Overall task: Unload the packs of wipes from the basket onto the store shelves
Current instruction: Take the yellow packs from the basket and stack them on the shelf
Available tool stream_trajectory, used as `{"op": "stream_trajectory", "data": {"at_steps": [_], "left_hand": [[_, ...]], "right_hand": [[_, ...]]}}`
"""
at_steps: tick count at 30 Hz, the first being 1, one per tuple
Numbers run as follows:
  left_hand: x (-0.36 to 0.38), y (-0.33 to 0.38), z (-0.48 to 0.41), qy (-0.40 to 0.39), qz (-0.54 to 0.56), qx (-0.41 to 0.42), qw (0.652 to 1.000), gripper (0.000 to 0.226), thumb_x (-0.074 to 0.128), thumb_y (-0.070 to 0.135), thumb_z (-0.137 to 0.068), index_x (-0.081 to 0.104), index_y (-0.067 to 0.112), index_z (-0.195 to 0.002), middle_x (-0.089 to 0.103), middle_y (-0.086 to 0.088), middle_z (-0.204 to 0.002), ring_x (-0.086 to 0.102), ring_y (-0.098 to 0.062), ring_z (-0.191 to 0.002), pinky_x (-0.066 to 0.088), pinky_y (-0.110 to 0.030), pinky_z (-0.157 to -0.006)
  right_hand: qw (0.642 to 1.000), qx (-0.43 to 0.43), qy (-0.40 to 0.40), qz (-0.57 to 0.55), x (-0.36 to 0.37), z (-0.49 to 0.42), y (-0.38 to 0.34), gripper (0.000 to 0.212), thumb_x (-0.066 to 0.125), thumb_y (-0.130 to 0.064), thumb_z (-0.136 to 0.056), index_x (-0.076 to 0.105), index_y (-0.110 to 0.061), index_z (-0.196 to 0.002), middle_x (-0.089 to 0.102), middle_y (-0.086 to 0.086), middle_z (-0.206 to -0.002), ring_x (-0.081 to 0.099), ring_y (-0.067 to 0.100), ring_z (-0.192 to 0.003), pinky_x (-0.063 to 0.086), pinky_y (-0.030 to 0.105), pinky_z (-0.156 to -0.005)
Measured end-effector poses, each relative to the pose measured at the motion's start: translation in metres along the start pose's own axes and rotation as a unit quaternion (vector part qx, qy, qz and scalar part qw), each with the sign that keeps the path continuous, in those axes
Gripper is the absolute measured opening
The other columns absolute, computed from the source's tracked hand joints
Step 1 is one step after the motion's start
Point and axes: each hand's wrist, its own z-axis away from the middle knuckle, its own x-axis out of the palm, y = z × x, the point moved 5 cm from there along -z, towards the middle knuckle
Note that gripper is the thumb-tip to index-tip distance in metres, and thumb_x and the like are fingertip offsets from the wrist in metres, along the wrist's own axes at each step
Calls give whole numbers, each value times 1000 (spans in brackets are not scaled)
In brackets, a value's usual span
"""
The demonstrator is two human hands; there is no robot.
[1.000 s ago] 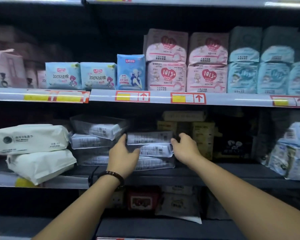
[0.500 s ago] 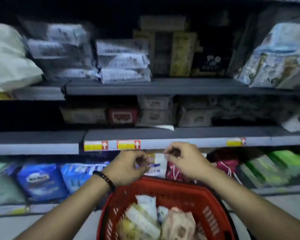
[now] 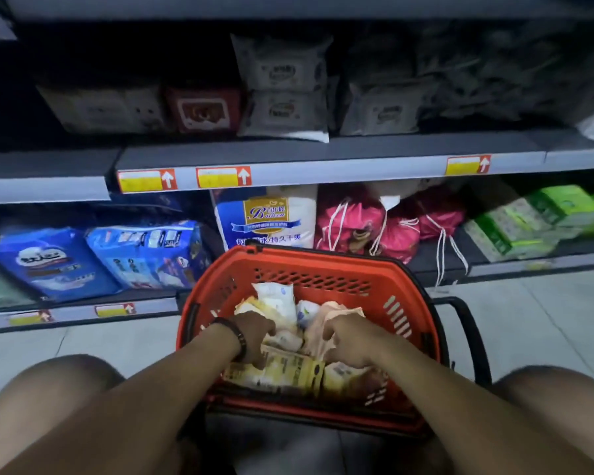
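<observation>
Basket: the red basket is on the floor between my knees, and every place below is told from it.
Packs of wipes: all in the basket's bottom. A yellow pack lies flat against the near wall, a peach pack lies right of centre, and a white pack stands toward the far wall.
Left hand: my left hand is inside the basket at its left side, a dark bracelet on the wrist. The fingers curl down onto the far edge of the yellow pack. I cannot tell whether they have closed round it.
Right hand: my right hand is inside the basket at its right side. The fingers are narrow, bunched into the wrapper of the peach pack and holding it.
Gap: the two hands are near each other, with packs showing between them.
Shelves: the shelf edge with yellow price tags runs beyond the basket's far wall, higher up.
</observation>
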Motion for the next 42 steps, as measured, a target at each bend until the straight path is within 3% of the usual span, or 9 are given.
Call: {"op": "stream_trajectory", "data": {"at_steps": [9,13,19,23,25,28,33,37,42], "left_hand": [[31,19,-3,-16,-15,45,999,77,77,50,-89,46,22,-153,53,-10,-153,51,-32,-141,40,-40,-116],[31,23,-2,-18,-49,27,998,89,76,59,-86,37,25,-159,46,-8,-159,43,-29,-146,26,-44,-121],[11,22,4,-44,-109,5,993,88,73,60,-88,34,33,-162,47,-7,-159,37,-35,-147,32,-49,-119],[-32,-1,22,71,-99,-36,992,72,62,68,-91,50,21,-144,61,-10,-144,59,-33,-132,48,-42,-107],[-51,-24,31,150,-19,-72,986,82,60,81,-82,51,22,-138,65,-9,-138,63,-32,-125,53,-44,-104],[-66,-59,47,230,167,-122,951,83,72,74,-72,49,33,-141,66,-2,-135,63,-30,-124,49,-51,-108],[-62,-95,44,285,492,-95,817,49,89,43,-68,65,31,-108,78,10,-107,73,-17,-101,60,-41,-90],[-66,-106,51,341,574,-71,741,30,86,26,-86,66,29,-108,77,10,-107,73,-13,-95,58,-38,-91],[-61,-116,54,343,585,-73,731,25,82,34,-90,65,27,-107,77,8,-108,73,-14,-94,57,-37,-87]], "right_hand": [[996,20,-69,57,36,-16,6,58,77,-42,-91,60,-22,-142,61,8,-141,62,29,-123,53,41,-103],[997,8,-58,43,32,-19,2,64,74,-51,-91,58,-21,-146,61,7,-141,60,29,-125,52,40,-104],[999,-16,-21,31,18,-15,-8,51,68,-52,-96,64,-20,-136,65,7,-132,62,27,-119,54,38,-97],[998,-40,51,3,6,-13,-16,17,62,-47,-100,66,-33,-90,61,-6,-92,62,22,-100,52,34,-87],[995,-54,83,-20,1,-10,-24,24,58,-52,-102,69,-31,-102,63,-3,-102,63,23,-102,54,39,-91],[992,-64,106,-5,-4,-8,-38,44,58,-50,-103,62,-21,-135,65,6,-129,66,27,-113,55,39,-95],[992,-74,101,-31,4,-10,-46,51,66,-48,-98,59,-24,-142,60,3,-139,57,21,-128,46,31,-98],[997,-36,68,-6,12,-38,-56,56,70,-45,-96,56,-19,-143,60,9,-138,59,26,-125,46,32,-90],[997,6,73,22,45,-80,-75,67,67,-51,-94,46,-19,-148,56,10,-145,53,33,-134,46,48,-109]]}}
